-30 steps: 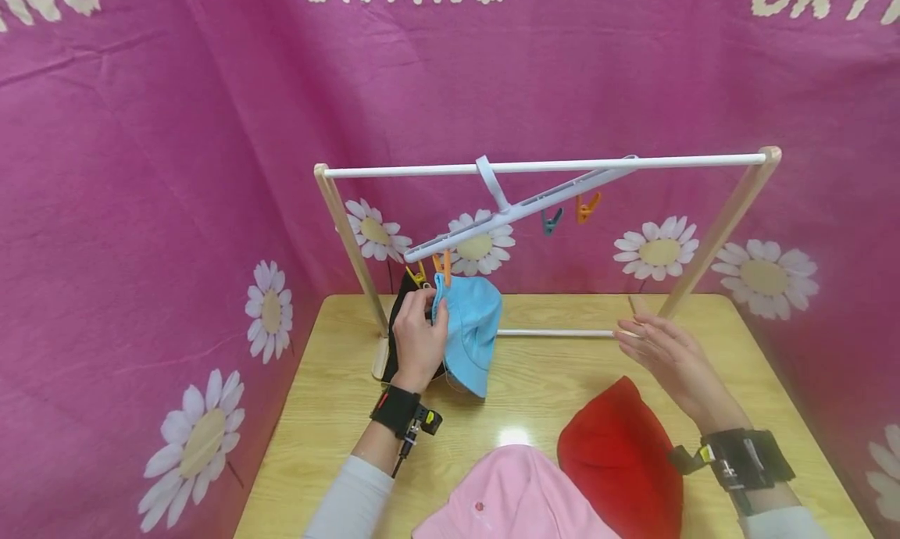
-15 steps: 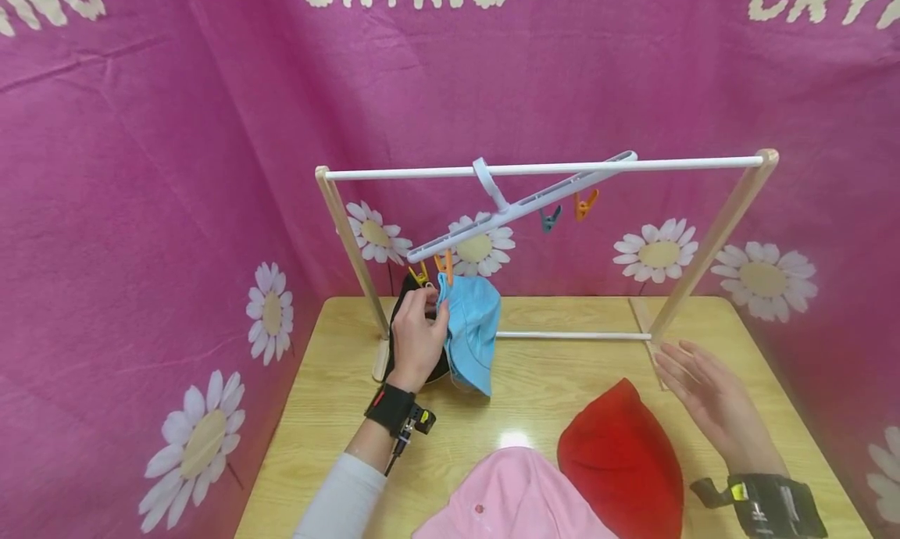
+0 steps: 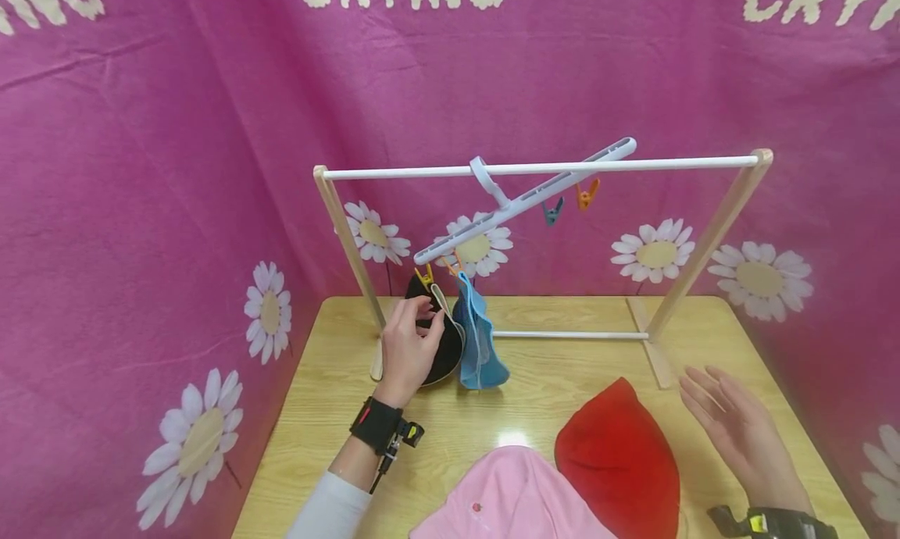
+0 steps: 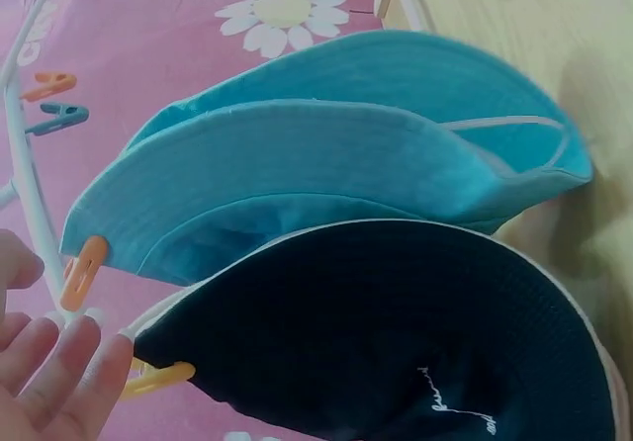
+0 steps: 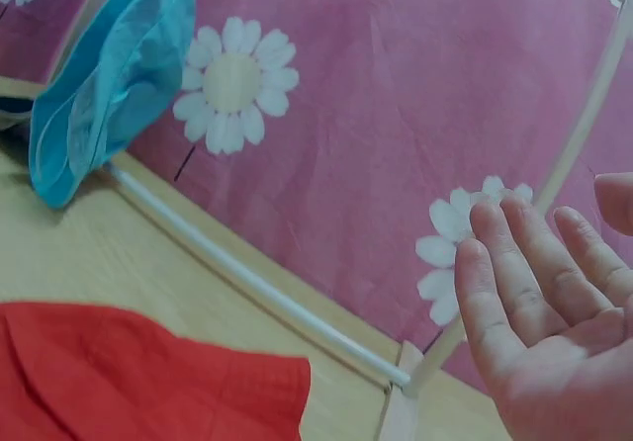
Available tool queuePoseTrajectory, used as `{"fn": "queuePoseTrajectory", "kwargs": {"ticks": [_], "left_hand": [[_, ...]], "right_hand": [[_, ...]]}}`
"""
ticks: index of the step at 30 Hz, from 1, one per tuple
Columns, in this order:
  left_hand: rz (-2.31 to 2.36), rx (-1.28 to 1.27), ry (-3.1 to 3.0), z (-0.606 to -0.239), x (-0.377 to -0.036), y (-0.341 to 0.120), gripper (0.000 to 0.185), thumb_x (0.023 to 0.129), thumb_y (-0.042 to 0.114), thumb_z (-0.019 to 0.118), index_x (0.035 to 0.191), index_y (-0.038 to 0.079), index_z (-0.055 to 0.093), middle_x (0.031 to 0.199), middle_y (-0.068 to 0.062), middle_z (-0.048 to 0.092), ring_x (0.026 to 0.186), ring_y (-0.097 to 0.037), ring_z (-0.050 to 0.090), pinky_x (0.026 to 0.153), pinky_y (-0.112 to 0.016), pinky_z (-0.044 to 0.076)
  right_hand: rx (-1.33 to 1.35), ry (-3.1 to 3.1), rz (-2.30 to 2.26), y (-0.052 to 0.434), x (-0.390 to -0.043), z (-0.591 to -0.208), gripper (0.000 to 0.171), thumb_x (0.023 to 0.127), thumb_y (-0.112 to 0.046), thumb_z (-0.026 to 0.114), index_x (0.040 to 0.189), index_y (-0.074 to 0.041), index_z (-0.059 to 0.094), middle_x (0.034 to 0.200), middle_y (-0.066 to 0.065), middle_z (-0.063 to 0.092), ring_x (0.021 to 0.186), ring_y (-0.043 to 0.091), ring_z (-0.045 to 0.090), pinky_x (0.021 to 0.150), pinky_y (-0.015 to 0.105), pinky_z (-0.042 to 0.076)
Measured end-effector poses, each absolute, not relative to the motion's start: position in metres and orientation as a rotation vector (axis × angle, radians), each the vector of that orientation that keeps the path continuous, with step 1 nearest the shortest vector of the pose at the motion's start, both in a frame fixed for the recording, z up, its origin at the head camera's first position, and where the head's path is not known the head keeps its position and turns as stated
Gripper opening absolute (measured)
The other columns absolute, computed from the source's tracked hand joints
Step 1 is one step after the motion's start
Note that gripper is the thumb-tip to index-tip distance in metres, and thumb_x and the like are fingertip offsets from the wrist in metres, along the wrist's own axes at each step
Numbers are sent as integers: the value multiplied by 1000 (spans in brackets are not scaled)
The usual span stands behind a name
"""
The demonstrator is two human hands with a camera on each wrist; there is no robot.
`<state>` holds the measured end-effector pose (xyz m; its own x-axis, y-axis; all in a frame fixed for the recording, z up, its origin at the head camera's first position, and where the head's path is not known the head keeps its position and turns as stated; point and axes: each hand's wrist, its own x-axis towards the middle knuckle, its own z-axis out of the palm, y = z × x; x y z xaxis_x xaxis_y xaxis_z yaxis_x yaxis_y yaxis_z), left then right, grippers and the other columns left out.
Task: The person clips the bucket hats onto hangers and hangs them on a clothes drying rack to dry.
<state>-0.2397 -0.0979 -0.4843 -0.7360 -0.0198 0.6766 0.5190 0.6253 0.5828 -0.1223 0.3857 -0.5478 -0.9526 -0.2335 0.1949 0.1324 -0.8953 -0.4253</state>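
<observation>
My left hand (image 3: 413, 344) is beside the black bucket hat (image 3: 441, 353), thumb and fingers apart with nothing between them. In the left wrist view its fingertips overlap the edge of that hat, close to the yellow clip (image 4: 158, 378). A light blue bucket hat (image 3: 481, 344) hangs just right of the black one from an orange clip (image 4: 85, 273). Both clips hang from a pale hanger (image 3: 527, 199), which tilts down to the left. On the right, my right hand (image 3: 745, 433) is held over the table with straight, relaxed fingers, touching nothing.
The hanger hooks over the white top bar (image 3: 394, 173) of a wooden-sided rack. A grey clip (image 3: 553, 211) and another orange clip (image 3: 587, 194) dangle from its raised end. A red hat (image 3: 619, 461) and a pink hat (image 3: 516, 496) lie at the table's front.
My left hand has come away from the blue hat, moving slightly left and down. The blue hat has turned edge-on, and the hanger's right end has risen. My right hand has moved right and nearer.
</observation>
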Motion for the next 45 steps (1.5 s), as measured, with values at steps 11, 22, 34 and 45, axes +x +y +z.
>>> {"fn": "queuePoseTrajectory", "kwargs": {"ticks": [11,22,34,45], "left_hand": [[-1098,-470,-2254,-509,-200,-99,29,92,15,81,116,3,69,103,-12,69,89,-20,74,69,-30,62],[-1257,-310,-2468,-564,-146,-98,32,89,13,83,117,6,69,104,-8,71,93,-25,74,71,-32,61],[-1246,-143,-2831,-602,-100,-108,49,88,31,83,129,9,67,121,-5,70,109,-22,68,88,-42,56],[-1206,-109,-3029,-623,-75,-121,64,80,41,88,129,6,66,118,-2,68,103,-21,66,88,-43,55]], "right_hand": [[-325,733,-2925,397,-101,-551,49,113,-2,14,141,2,54,144,26,60,133,38,60,111,48,46],[-357,1678,-2817,363,-131,-520,42,110,8,33,144,-3,56,135,11,70,119,22,71,99,32,55],[-248,2122,-2618,283,-238,-448,35,102,-1,65,136,-9,60,123,-3,72,111,9,71,93,25,56],[-172,2604,-2096,233,-308,-403,68,101,-29,72,158,-8,41,154,17,52,140,31,50,113,36,45]]}}
